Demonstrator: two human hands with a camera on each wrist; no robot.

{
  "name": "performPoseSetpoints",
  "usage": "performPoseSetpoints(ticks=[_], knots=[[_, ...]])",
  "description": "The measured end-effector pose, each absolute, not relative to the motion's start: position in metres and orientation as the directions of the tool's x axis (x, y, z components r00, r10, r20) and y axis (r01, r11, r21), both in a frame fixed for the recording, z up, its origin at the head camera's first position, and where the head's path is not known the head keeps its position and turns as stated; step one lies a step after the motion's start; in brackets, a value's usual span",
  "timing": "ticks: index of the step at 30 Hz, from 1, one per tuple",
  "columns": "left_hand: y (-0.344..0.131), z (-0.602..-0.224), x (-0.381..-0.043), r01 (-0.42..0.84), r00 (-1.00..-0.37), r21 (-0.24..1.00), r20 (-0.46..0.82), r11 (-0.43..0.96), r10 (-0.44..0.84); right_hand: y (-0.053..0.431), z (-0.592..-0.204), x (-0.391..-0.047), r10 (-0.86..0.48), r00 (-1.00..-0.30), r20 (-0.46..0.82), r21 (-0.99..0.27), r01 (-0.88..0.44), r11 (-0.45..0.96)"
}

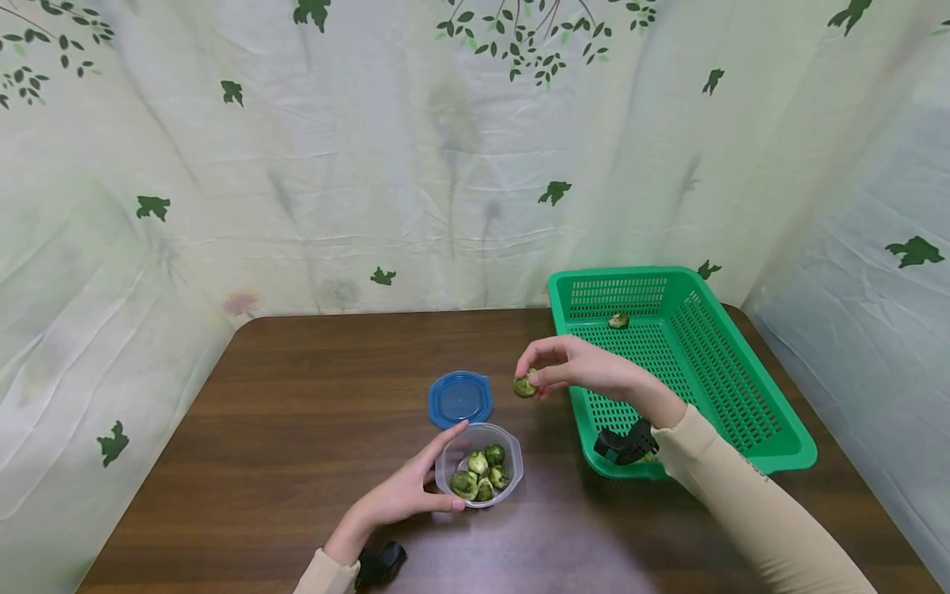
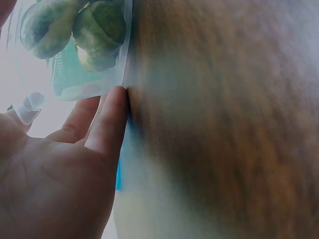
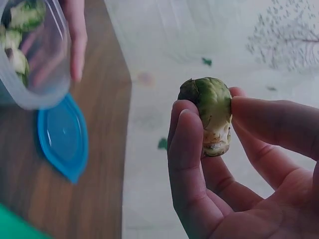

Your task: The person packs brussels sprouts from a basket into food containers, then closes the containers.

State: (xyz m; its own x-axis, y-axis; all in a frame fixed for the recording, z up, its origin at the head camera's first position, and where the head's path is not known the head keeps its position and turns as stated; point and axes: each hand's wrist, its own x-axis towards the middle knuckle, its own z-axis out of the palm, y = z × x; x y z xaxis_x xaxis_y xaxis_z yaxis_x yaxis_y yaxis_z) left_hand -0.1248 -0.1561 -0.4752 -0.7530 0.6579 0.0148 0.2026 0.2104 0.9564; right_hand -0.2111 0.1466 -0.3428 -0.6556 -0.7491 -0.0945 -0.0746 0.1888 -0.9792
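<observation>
Between thumb and fingers my right hand [image 1: 571, 368] pinches a Brussels sprout [image 3: 212, 107], held in the air left of the green basket [image 1: 742, 355]. The sprout shows green leaves and a pale cut stem in the right wrist view. My left hand [image 1: 406, 493] grips a clear plastic container [image 1: 515, 450] from its left side, thumb at the near rim and fingers round the far side. Several Brussels sprouts [image 1: 478, 464] lie inside it. In the left wrist view, fingertips [image 2: 115, 99] meet the container's lower edge.
A blue lid [image 1: 458, 399] lies flat on the brown wooden table [image 1: 312, 396], just behind the container. One sprout [image 1: 618, 320] sits at the far end of the basket, whose near part is partly hidden by my right arm. A leaf-patterned curtain [image 1: 416, 165] hangs behind the table.
</observation>
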Motion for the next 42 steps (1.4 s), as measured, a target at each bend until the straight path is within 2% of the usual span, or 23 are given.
performPoseSetpoints(ticks=[6,16,26,31,42], knots=[[-0.156,-0.476,-0.125,0.194,-0.754,0.959,0.010,0.208,0.656,0.130,-0.349,-0.201,-0.780,-0.621,-0.081,-0.982,-0.084,0.169],[-0.157,-0.476,-0.124,0.187,-0.763,0.955,-0.007,0.231,0.647,0.110,-0.357,-0.191,-0.801,-0.588,-0.114,-0.969,-0.112,0.220],[-0.157,-0.475,-0.123,0.169,-0.773,0.952,-0.033,0.257,0.633,0.094,-0.368,-0.184,-0.837,-0.531,-0.130,-0.934,-0.218,0.284],[-0.157,-0.473,-0.123,0.157,-0.776,0.949,-0.053,0.274,0.629,0.090,-0.372,-0.183,-0.837,-0.523,-0.162,-0.900,-0.269,0.342],[-0.157,-0.473,-0.123,0.168,-0.772,0.951,-0.038,0.260,0.635,0.086,-0.373,-0.179,-0.823,-0.522,-0.224,-0.865,-0.282,0.414]])
